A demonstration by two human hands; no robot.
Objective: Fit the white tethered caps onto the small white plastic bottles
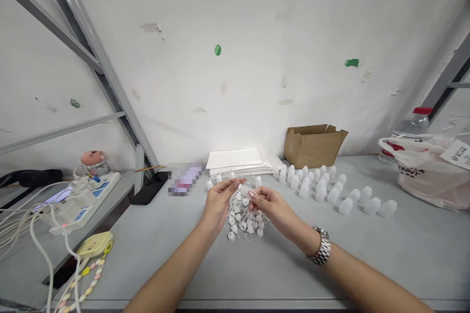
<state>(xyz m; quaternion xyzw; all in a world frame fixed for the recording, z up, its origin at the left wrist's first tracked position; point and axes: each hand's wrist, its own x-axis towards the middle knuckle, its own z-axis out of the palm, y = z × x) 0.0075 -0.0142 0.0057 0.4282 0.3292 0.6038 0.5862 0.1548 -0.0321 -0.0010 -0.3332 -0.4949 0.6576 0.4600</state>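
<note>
My left hand [219, 199] and my right hand [270, 204] meet above a pile of white plastic caps [243, 225], some with thin ring straps. Between their fingertips is a small translucent plastic bottle [244, 190], pinched by my right hand. The left thumb and forefinger close on a small white cap at the bottle's left end; fingers partly hide it, and I cannot tell how far it is seated. Several small bottles with white tops [258, 181] stand just behind my hands. Several translucent bottles without visible caps [320, 193] stand in loose rows to the right.
At the back are an open cardboard box [312, 146] and stacked white sheets [237, 158]. A plastic bag [429, 171] and a large red-capped bottle [413, 124] stand far right. A dark phone [149, 190], power strip [88, 200], cables and a beaded strap [88, 283] lie left.
</note>
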